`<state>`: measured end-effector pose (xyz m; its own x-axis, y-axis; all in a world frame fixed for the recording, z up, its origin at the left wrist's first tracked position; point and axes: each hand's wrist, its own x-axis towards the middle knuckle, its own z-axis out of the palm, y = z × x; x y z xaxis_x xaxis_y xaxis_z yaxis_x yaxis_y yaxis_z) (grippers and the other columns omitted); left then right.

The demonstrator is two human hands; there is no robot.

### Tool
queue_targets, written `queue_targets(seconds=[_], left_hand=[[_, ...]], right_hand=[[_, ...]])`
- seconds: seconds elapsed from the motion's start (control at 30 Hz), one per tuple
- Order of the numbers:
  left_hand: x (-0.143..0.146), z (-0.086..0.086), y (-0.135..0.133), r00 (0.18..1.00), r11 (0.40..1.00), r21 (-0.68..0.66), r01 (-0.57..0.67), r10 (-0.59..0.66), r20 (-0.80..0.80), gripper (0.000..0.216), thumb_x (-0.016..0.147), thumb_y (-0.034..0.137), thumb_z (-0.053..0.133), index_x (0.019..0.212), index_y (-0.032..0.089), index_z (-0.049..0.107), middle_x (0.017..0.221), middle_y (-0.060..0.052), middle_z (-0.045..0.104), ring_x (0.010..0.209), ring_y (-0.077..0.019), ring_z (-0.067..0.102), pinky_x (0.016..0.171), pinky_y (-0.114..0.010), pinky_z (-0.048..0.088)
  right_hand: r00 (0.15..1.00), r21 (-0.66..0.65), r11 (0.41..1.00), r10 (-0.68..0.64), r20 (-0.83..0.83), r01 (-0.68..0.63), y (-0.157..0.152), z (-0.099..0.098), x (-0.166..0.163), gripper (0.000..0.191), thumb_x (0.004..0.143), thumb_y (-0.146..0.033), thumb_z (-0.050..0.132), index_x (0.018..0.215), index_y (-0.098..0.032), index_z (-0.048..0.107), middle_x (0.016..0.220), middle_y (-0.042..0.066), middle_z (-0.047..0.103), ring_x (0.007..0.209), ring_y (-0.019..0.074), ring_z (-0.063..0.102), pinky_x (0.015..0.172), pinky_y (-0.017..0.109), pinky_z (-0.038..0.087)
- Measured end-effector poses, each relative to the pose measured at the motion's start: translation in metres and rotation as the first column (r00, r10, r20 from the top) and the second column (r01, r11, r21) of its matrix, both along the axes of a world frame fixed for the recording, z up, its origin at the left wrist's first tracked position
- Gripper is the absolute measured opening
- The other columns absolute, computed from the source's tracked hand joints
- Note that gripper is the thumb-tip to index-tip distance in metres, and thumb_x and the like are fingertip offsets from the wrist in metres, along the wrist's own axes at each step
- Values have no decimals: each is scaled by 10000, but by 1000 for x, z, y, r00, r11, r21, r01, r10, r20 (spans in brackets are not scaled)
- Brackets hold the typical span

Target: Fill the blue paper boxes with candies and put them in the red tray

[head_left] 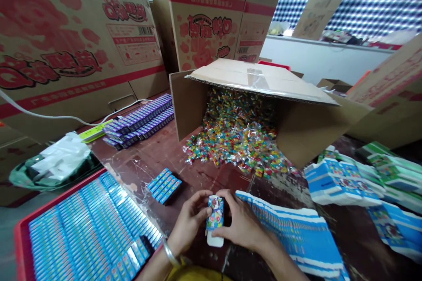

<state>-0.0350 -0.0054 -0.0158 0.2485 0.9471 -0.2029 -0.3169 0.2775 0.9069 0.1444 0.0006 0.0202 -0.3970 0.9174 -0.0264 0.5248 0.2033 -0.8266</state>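
Note:
My left hand [191, 221] and my right hand [242, 224] meet over the dark table near its front edge. Both grip one small blue printed box [215, 217], which stands upright with a white part sticking out below. Fingers of both hands curl round its sides. A silver bangle [170, 254] sits on my left wrist. Just beside my right hand lies a long row of flat blue box blanks [296, 232]. A small group of filled blue boxes [164, 185] lies a little beyond my left hand.
A red tray [21, 237] packed with blue boxes sits at front left. An open carton [263, 81] on its side spills wrapped candies [237, 140]. Purple boxes [140, 120] lie behind, blue and green stacks [349, 180] at right, big cartons [66, 44] at left.

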Motion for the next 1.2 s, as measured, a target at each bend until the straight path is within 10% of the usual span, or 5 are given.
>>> queue_targets(seconds=[0.13, 0.3, 0.6, 0.83, 1.2], left_hand=[[2, -3, 0, 999, 996, -78, -42, 44, 18, 301, 752, 239, 714, 974, 187, 517, 872, -13, 627, 757, -136, 600, 649, -225, 474], [2, -6, 2, 990, 990, -104, -91, 79, -116, 312, 725, 279, 731, 837, 189, 454, 692, 44, 535, 574, -81, 514, 448, -146, 390], [-5, 1, -2, 998, 982, -182, -45, 38, -43, 367, 740, 220, 663, 1083, 213, 533, 1023, -34, 586, 750, -141, 601, 671, -275, 518], [7, 1, 4, 995, 995, -101, -15, 5, -95, 282, 720, 318, 715, 924, 169, 590, 851, -18, 624, 766, -152, 557, 651, -227, 462], [18, 14, -3, 990, 999, 36, -27, 32, -136, 284, 718, 381, 715, 897, 187, 610, 918, -47, 671, 876, -209, 599, 785, -286, 472]], right_hand=[[995, 121, 992, -53, 90, 42, 37, -8, 22, 562, 620, -367, 783, 1110, -270, 524, 998, 12, 630, 863, 191, 608, 702, 267, 458], [805, 623, 732, -531, 266, 277, 115, -23, 52, 200, 805, -295, 617, 983, -207, 592, 1029, 117, 610, 958, 269, 561, 739, 342, 446], [824, 663, 669, -550, 137, 336, 131, -12, 59, 195, 899, -283, 459, 808, -192, 605, 806, 75, 666, 773, 209, 609, 721, 308, 448], [888, 246, 856, -414, -199, 454, 66, 17, 25, 199, 850, -369, 536, 771, -194, 584, 672, 11, 661, 588, 148, 615, 543, 218, 450], [971, 253, 938, -240, -19, 237, 42, 11, 1, 140, 790, -192, 549, 679, -197, 633, 1010, 59, 638, 914, 189, 600, 814, 285, 446]])
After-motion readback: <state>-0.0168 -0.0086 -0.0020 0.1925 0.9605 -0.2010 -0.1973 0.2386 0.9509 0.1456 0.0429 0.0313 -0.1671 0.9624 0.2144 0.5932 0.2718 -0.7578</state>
